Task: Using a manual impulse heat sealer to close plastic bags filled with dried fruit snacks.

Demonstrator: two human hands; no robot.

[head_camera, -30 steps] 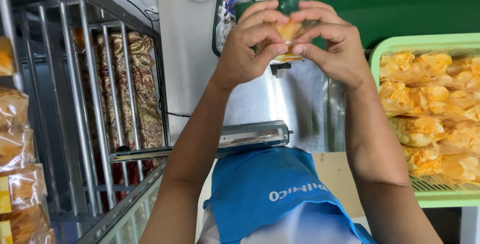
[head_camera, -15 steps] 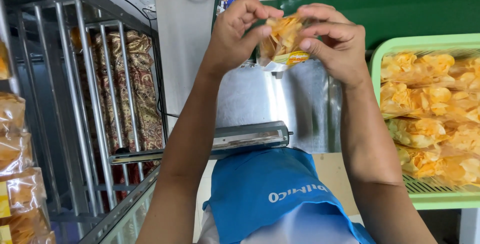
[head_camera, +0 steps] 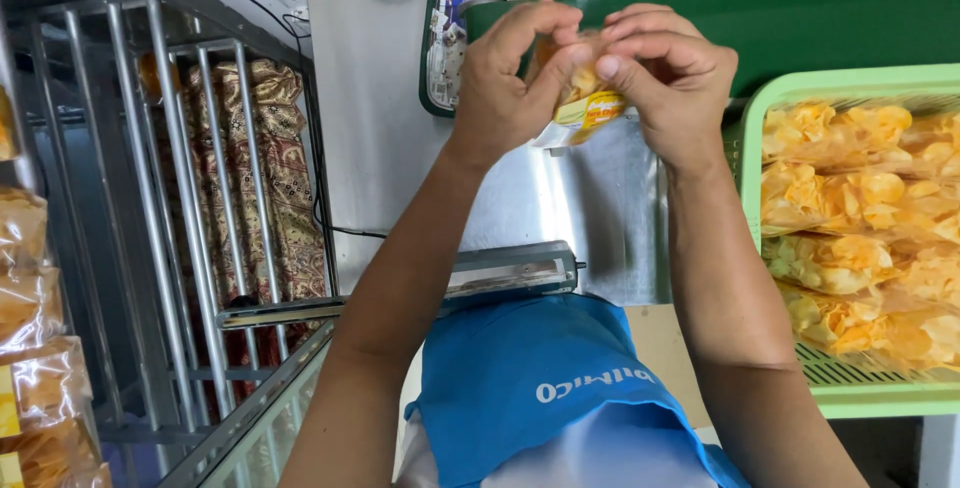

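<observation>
Between both hands, left hand point(head_camera: 505, 88) and right hand point(head_camera: 668, 83) pinch closed on the chip bag point(head_camera: 580, 98).

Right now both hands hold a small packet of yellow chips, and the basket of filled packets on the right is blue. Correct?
Not quite. The head view shows the basket is light green, not blue. The rest holds: left hand and right hand both grip the small chip packet.

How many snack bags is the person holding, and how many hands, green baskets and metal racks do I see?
Snack bag in the hands: 1
Hands: 2, left hand and right hand
Green basket of filled bags: 1
Metal rack: 1
Total: 5
</observation>
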